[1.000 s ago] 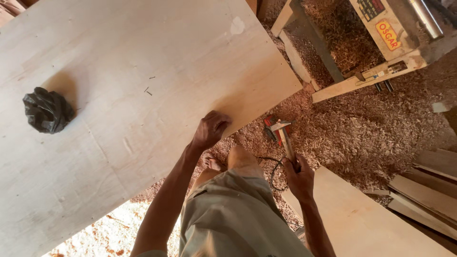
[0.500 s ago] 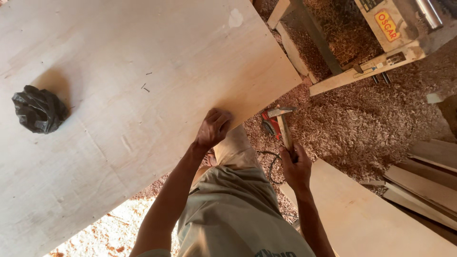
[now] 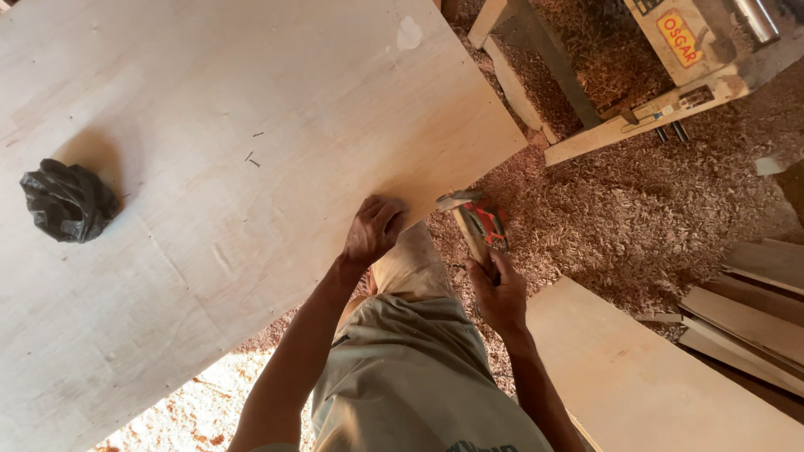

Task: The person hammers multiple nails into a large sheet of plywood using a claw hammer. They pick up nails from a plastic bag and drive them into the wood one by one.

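Hammer [image 3: 471, 224], wooden-handled with a steel head, sits in the right hand [image 3: 500, 295], grip closed around the handle, just off the pale plywood sheet [image 3: 251, 100]'s near edge. Left hand [image 3: 374, 228] presses fingers-curled on that edge; crumpled black bag [image 3: 67, 201] near the far-left edge.

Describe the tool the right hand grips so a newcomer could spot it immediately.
Start at the big pale plywood sheet filling the left of the view and follow its near edge to the left hand. Just right, the right hand grips a hammer: a wooden handle with a metal head, unlike the red-handled tool beside it.
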